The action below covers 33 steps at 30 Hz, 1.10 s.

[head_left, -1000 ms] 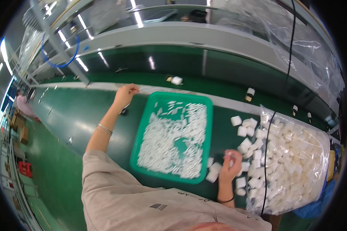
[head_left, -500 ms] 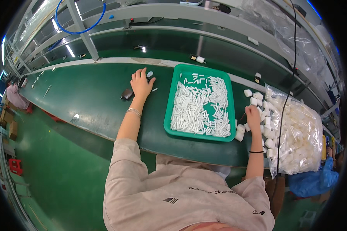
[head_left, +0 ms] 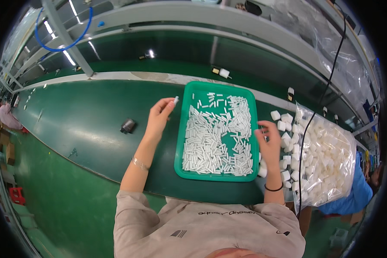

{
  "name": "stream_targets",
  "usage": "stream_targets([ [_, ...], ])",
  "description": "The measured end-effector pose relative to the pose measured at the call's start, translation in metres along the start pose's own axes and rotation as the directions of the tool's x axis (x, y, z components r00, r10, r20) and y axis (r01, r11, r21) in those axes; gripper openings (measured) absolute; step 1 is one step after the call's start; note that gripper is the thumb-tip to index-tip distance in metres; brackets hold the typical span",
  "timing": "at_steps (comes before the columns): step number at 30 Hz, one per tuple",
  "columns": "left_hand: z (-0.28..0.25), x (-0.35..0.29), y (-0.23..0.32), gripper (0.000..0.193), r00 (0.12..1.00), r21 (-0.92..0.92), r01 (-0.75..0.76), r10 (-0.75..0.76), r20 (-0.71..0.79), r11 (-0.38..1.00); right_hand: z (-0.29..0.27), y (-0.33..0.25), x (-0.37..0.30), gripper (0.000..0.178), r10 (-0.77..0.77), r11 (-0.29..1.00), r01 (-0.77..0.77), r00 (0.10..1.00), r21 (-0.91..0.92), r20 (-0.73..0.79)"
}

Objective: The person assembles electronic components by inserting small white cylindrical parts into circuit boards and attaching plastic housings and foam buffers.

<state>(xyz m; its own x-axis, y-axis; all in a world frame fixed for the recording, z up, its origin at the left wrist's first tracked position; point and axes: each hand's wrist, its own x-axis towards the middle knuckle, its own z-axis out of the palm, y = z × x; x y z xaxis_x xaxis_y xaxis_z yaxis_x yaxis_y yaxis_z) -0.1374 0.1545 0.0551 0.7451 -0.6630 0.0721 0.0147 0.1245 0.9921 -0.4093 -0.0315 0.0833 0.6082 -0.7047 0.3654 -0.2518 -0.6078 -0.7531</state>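
My left hand [head_left: 160,115] is raised just left of the green tray [head_left: 180,142], with thumb and fingertips pinched on a small whitish piece [head_left: 176,100]; its exact kind is too small to make out. Short white tubes [head_left: 204,144] lie heaped across the tray, with a bare patch right of the middle. By the tray's right rim is my right hand [head_left: 268,141], its fingers curved and apart. I see nothing held in it. White, rounded blocks [head_left: 285,142] lie loose beside that hand.
A clear plastic bag [head_left: 324,159] of white blocks sits at the right, with a black cable [head_left: 316,112] hanging across it. A small dark cylindrical part [head_left: 128,126] lies left of my left hand. Behind the bench runs a dark green conveyor [head_left: 176,51] carrying small parts.
My left hand has come off the tabletop and now pinches a small whitish piece near the tray. My right hand has moved from the loose blocks to the tray's right rim and opened.
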Motion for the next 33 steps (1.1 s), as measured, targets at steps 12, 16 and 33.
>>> stream_targets([
  [12,0.119,-0.075,0.015,0.022,0.853,-0.325,0.126,0.065,0.518,0.937,0.045,-0.035,-0.017,0.069,-0.151,0.861,-0.074,0.908,0.503,0.391],
  [16,0.12,-0.087,0.009,0.019,0.823,-0.357,0.141,0.091,0.561,0.923,0.043,-0.027,-0.028,0.058,-0.135,0.898,-0.022,0.937,0.44,0.322],
  [33,0.096,-0.079,0.008,0.013,0.929,-0.259,0.054,0.046,0.368,0.964,0.044,-0.017,-0.031,0.027,-0.223,0.969,0.2,0.961,0.147,0.163],
])
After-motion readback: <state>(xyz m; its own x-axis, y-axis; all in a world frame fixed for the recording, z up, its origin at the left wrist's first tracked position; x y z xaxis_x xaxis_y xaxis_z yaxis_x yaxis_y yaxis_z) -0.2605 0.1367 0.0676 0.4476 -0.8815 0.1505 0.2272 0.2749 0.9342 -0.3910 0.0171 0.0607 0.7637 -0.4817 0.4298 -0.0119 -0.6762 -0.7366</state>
